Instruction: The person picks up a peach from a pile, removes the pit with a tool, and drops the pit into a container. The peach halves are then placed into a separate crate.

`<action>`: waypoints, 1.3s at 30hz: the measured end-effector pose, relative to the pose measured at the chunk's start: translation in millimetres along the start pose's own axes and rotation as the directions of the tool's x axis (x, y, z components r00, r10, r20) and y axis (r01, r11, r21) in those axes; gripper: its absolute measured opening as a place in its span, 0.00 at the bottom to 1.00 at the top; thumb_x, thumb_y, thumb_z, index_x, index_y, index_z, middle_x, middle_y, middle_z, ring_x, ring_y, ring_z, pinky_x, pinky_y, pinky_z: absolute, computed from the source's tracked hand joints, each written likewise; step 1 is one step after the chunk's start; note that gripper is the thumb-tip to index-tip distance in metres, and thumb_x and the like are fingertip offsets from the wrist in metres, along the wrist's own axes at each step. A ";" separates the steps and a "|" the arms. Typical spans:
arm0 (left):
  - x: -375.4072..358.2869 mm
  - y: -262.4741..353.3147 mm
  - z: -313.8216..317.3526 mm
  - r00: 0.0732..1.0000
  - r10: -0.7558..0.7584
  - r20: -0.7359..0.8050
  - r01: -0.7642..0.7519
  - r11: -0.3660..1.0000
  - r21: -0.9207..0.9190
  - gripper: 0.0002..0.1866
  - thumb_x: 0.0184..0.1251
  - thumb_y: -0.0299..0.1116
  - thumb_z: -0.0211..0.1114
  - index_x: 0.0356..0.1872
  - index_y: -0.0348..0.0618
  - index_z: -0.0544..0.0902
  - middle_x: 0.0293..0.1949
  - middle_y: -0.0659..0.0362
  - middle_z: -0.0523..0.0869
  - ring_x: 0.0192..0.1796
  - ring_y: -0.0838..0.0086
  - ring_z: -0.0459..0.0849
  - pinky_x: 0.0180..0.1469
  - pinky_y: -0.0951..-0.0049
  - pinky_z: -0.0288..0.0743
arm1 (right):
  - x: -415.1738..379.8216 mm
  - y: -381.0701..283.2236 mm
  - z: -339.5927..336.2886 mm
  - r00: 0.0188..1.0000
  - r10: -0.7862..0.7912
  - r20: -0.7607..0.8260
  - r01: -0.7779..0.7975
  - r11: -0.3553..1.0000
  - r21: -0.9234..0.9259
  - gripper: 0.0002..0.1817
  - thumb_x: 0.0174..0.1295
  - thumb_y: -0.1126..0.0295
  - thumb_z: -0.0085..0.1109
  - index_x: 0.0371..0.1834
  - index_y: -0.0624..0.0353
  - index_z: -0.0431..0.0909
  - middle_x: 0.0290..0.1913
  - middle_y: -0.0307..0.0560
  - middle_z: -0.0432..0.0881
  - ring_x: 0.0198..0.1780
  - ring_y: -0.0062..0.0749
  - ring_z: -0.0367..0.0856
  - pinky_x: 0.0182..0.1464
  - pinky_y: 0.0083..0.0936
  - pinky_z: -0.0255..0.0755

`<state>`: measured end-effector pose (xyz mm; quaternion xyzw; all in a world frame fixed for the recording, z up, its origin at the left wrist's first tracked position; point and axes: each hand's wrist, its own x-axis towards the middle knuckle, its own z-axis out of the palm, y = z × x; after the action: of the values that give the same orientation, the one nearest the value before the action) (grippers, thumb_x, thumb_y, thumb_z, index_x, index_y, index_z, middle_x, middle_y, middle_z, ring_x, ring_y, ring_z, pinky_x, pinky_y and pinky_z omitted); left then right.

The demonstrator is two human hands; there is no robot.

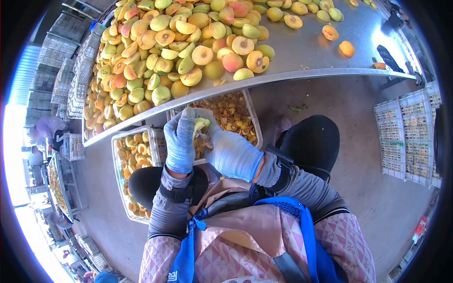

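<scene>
My left hand [180, 144] and my right hand [233, 152], both in light blue knit gloves, meet just below the table's edge. Between them is a pale green piece of peach [201, 124], partly covered by fingers; my left fingers are closed on it. My right hand is curled beside it around a small, metal-looking tool [204, 138], mostly hidden. Beneath the hands stands a crate [253, 113] of brownish fruit scraps. To its left, another crate [115, 162] holds cut yellow peach halves. A large heap of peaches [160, 52], whole and halved, lies on the table.
The metal table's raised rim [283, 77] runs across in front of me. Loose peach halves [330, 32] and a dark object [388, 60] lie on its right side. Stacked plastic crates [408, 134] stand at right, more at far left, where a person [49, 127] bends over.
</scene>
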<state>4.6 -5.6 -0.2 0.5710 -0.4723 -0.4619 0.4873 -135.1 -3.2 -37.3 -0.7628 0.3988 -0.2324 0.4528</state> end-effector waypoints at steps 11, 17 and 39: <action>7.9 5.9 -10.4 0.978 -0.081 0.190 0.086 0.996 -0.019 0.26 0.77 0.48 0.53 0.39 0.32 0.87 0.33 0.55 0.88 0.36 0.76 0.84 0.41 0.76 0.78 | -3.1 -14.7 -18.6 0.992 0.052 0.111 -0.054 0.998 0.021 0.20 0.64 0.59 0.61 0.51 0.63 0.74 0.40 0.62 0.83 0.45 0.60 0.82 0.47 0.46 0.75; 11.3 7.1 -6.6 0.963 -0.146 0.226 0.179 0.975 -0.131 0.23 0.75 0.47 0.56 0.44 0.32 0.85 0.35 0.55 0.87 0.35 0.76 0.83 0.39 0.79 0.78 | 2.2 6.1 5.8 0.980 -0.198 -0.017 0.198 0.977 0.084 0.16 0.59 0.70 0.61 0.46 0.69 0.74 0.39 0.66 0.81 0.41 0.52 0.84 0.40 0.43 0.78; -3.0 -1.7 -0.4 0.981 0.066 -0.181 -0.069 0.998 -0.009 0.12 0.72 0.33 0.60 0.46 0.33 0.84 0.36 0.57 0.88 0.35 0.77 0.85 0.38 0.79 0.78 | -8.8 -19.2 -27.7 1.000 -0.005 -0.019 0.003 0.995 -0.103 0.13 0.65 0.66 0.56 0.44 0.65 0.75 0.30 0.59 0.84 0.35 0.55 0.85 0.39 0.46 0.78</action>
<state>4.7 -2.4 -1.7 0.5905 -0.4418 -0.3951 0.5478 -152.4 -4.8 -7.1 -0.7837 0.4129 -0.2198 0.4088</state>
